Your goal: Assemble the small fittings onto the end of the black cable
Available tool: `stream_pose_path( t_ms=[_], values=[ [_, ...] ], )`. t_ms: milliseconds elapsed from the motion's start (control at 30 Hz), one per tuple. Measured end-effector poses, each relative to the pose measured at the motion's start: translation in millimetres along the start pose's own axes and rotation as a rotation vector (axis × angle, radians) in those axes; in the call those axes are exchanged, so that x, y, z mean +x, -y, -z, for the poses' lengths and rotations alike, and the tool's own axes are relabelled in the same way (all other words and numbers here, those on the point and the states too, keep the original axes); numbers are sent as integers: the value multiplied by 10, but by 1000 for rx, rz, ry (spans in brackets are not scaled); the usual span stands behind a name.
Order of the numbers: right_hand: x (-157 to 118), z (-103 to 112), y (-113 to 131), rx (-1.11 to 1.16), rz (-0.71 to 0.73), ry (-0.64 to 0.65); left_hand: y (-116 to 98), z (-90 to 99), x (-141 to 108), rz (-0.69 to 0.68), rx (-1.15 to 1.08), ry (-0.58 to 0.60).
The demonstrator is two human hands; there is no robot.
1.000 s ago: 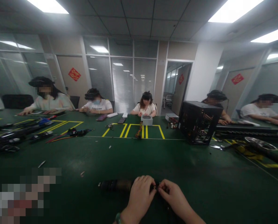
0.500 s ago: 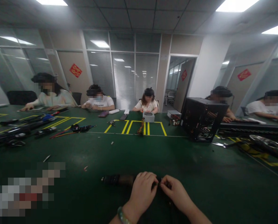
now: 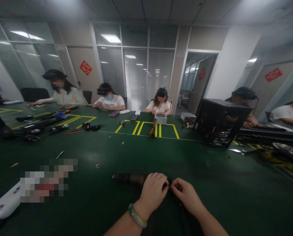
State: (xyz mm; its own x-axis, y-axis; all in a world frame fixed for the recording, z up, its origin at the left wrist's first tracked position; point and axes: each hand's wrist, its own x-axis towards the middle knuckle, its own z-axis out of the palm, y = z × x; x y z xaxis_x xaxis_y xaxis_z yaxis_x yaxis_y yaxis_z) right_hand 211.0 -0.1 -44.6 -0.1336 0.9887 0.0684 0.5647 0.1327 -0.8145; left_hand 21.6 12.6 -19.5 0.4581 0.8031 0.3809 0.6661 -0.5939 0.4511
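L hand (image 3: 153, 190), 1 of 2, lies w/ fingers curled over the right part of 1 dark cylindrical tool (image 3: 134, 179); can't tell if it grips, since the hand hides that part; R hand (image 3: 187, 194) is just beside it, thumb & forefinger pressed together near L fingertips; what's between them, if anything, is too small to tell; tool lies on the green counter (image 3: 97, 206), narrow tip to the left; 1 greenish bangle (image 3: 137, 217) on L wrist.

Counts: 1 black PC case (image 3: 216, 123) right of centre; 1 grey box (image 3: 160, 119) w/ 1 multicoloured wire bundle (image 3: 151, 130) at its front; 1 more metal box (image 3: 188, 116) just left of the case; 1 white plastic item (image 3: 6, 201) lower left, partly pixelated, dark mark unreadable; 1 slim stick (image 3: 60, 154) beyond it; 5 co-workers (image 3: 158, 106) seen across the counter, all w/ dark headgear, 1 masked.

Writing: 3 red diamond signs (image 3: 85, 68) w/ gold characters, too blurred to read for sure; dark lettering on masked co-worker's white shirt (image 3: 115, 103), ditto.
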Motion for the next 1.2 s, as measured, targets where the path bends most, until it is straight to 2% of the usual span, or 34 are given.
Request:
stream_pose_path(
  t_ms=[233, 567, 733, 933, 1200],
  values=[
    [-17, 26, 42, -7, -6, 19, 5, -39, 2, -22, 4, -23],
    [-19, 76, 61, -18, 11, 74, -30, 25, 1, -71, 20, -48],
    [-9, 73, 40, -32, 16, 69, -60, 37, -10, -84, 53, -25],
    [-27, 68, 13, -18, 3, 66, -62, 49, -22, -29, 59, -28],
    [-37, 69, 39, -23, -8, 59, -61, 64, -32, -41, 61, 34]
  ],
)
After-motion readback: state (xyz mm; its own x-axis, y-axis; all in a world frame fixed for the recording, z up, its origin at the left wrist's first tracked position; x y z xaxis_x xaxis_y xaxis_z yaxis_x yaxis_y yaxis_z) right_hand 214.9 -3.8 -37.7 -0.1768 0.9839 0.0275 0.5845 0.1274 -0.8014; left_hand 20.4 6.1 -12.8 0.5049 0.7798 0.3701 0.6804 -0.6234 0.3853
